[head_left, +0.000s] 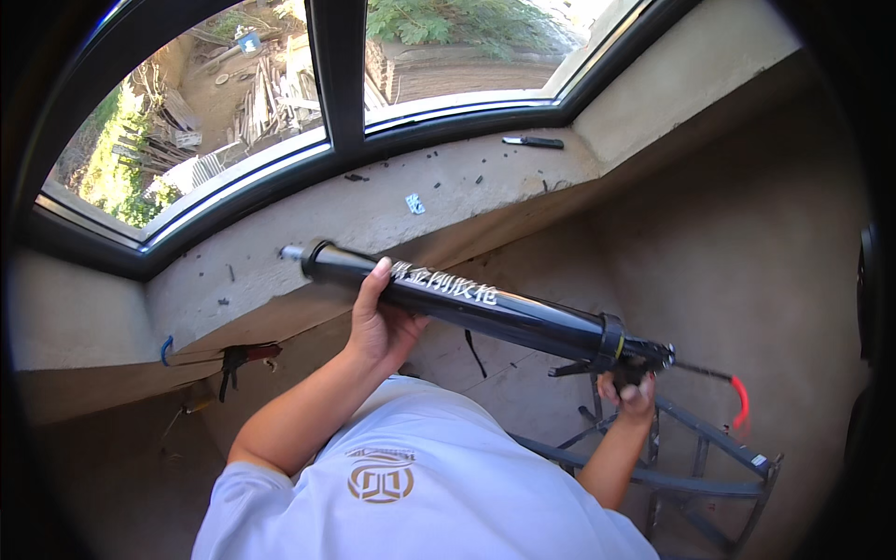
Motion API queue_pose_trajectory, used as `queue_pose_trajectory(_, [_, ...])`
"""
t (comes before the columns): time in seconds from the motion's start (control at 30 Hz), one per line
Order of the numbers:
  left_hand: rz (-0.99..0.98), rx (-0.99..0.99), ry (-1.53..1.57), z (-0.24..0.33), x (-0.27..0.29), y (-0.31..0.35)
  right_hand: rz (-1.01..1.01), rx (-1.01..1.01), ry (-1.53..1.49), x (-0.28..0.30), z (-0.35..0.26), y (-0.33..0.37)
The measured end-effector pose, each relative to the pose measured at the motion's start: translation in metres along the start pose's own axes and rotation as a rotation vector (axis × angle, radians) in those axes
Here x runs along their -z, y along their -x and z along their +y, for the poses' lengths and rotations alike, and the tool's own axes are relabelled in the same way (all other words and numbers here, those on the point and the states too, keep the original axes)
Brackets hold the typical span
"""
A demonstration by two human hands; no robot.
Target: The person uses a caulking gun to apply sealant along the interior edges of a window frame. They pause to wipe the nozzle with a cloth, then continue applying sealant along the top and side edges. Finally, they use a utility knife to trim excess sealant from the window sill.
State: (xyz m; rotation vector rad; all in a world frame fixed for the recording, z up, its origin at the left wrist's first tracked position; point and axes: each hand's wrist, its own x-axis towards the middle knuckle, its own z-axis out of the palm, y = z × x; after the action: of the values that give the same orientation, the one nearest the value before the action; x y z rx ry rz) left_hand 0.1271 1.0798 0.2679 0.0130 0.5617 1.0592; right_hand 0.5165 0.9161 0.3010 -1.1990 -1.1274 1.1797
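Note:
A long black caulking gun (523,322) lies slantwise across the view, its pale nozzle end at the upper left and its handle at the lower right. My left hand (381,322) is wrapped round the barrel near the nozzle end, thumb on top. At the other end my right hand (631,392) grips the handle below the trigger frame, its fingers partly hidden. Out of the back runs a thin rod with a red hooked end (740,401).
Beyond the gun is a concrete sill (364,219) with dark scraps, a small white-and-blue packet (415,203) and a utility knife (534,142). A dark-framed window (347,84) stands behind. Below right is a grey metal frame (691,481); another black-and-red tool (241,362) hangs at the sill's left edge.

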Motion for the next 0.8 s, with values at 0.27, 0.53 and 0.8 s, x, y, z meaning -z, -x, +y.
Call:
queue_pose_trajectory(0.27, [0.154, -0.299, -0.055, 0.001, 0.083, 0.159, -0.197, -0.285, 0.015, -0.072, 0.114, -0.019])
queue_pose_trajectory(0.53, [0.094, -0.741, -0.242, 0.002, 0.11, 0.282, -0.659, -0.405, -0.102, -0.208, 0.142, -0.015])
queue_pose_trajectory(0.8, [0.047, -1.107, -0.223, 0.028, 0.181, 0.406, -1.03, -0.415, -0.667, -0.351, 0.11, 0.045])
